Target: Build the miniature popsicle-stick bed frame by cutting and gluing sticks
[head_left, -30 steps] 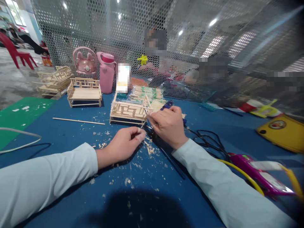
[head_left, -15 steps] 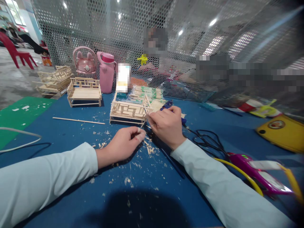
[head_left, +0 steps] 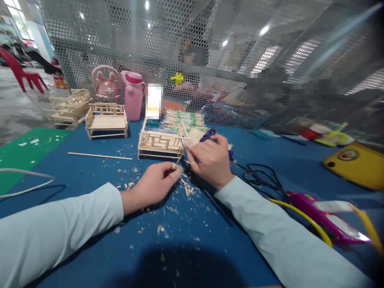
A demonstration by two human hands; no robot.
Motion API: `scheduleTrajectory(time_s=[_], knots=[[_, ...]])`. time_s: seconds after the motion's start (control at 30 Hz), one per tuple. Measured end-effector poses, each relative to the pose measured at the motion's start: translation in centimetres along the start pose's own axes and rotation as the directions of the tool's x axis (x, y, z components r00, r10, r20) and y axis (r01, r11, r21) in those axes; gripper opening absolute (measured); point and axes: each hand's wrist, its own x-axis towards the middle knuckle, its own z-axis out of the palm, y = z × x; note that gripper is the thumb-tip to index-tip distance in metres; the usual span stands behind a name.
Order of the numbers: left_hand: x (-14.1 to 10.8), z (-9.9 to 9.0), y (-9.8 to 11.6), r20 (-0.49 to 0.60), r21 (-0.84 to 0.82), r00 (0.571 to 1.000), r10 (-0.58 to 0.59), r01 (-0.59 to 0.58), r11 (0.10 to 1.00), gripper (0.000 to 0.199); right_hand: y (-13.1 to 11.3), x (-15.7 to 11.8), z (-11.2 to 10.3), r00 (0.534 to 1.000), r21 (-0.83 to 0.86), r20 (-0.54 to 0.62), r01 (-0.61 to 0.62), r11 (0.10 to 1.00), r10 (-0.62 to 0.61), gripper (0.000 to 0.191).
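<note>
My left hand [head_left: 157, 180] rests low over the blue tabletop, thumb and fingertips pinched together. Whatever it may hold is too small to make out. My right hand [head_left: 211, 162] is also closed, its fingertips by the right end of a miniature bench [head_left: 162, 144] built of thin wooden sticks. Its grip is hidden, and I cannot tell if it touches the bench. Short stick offcuts [head_left: 187, 188] lie between the hands. Partly behind my right hand is a dark blue tool [head_left: 212, 132]. A dark, thin rod [head_left: 219, 208] lies under my right wrist.
Another stick bench [head_left: 108, 122] and a stacked pair [head_left: 70, 106] stand at the left. Behind are a pink bottle [head_left: 133, 98], a bright phone screen [head_left: 154, 100] and bundled sticks [head_left: 183, 120]. A single stick [head_left: 99, 155] lies left; a purple device [head_left: 327, 218] and black cable [head_left: 264, 176] lie right.
The view has tilted slightly, so the background sits a little lower. Both hands keep nearly the same place and closed pose; the right fingers have shifted slightly.
</note>
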Motion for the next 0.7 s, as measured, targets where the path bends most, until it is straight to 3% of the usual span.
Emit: scheduleTrajectory(time_s=[0.13,0.27,0.37,0.43,0.5,0.57,0.63,0.7], knots=[[-0.3,-0.2,0.2,-0.057,0.059,0.997,0.049,-0.046,0.997,0.021,0.2,-0.2,0.1,0.996,0.075,-0.070,-0.053,0.996,0.058,0.015],[-0.3,-1.9,2.0,-0.176,0.299,0.960,0.218,-0.159,0.941,0.023,0.4,-0.8,0.5,0.965,0.207,-0.105,-0.216,0.954,0.241,0.006],[0.7,-4.0,3.8,-0.194,0.579,0.888,0.417,-0.239,0.779,0.032,0.3,-1.2,0.8,0.942,0.304,-0.014,-0.317,0.898,0.337,0.009],[2.1,-5.4,4.7,-0.102,0.725,0.864,0.494,-0.275,0.631,0.040,0.2,-1.3,1.0,0.943,0.337,0.050,-0.327,0.883,0.330,0.013],[3.7,-6.3,5.3,0.047,0.783,0.898,0.437,-0.304,0.542,0.048,-0.1,-1.3,1.2,0.956,0.342,0.100,-0.292,0.893,0.275,0.013],[5.2,-6.7,5.7,0.164,0.797,0.948,0.274,-0.291,0.529,0.050,-0.3,-1.2,1.4,0.973,0.327,0.139,-0.223,0.918,0.187,0.010],[6.4,-6.8,5.8,0.226,0.810,0.968,0.106,-0.248,0.532,0.052,-0.4,-1.0,1.7,0.982,0.300,0.163,-0.144,0.943,0.098,0.008],[7.3,-6.6,5.6,0.252,0.821,0.967,0.026,-0.228,0.524,0.053,-0.5,-0.9,1.9,0.985,0.271,0.170,-0.086,0.959,0.040,0.009]])
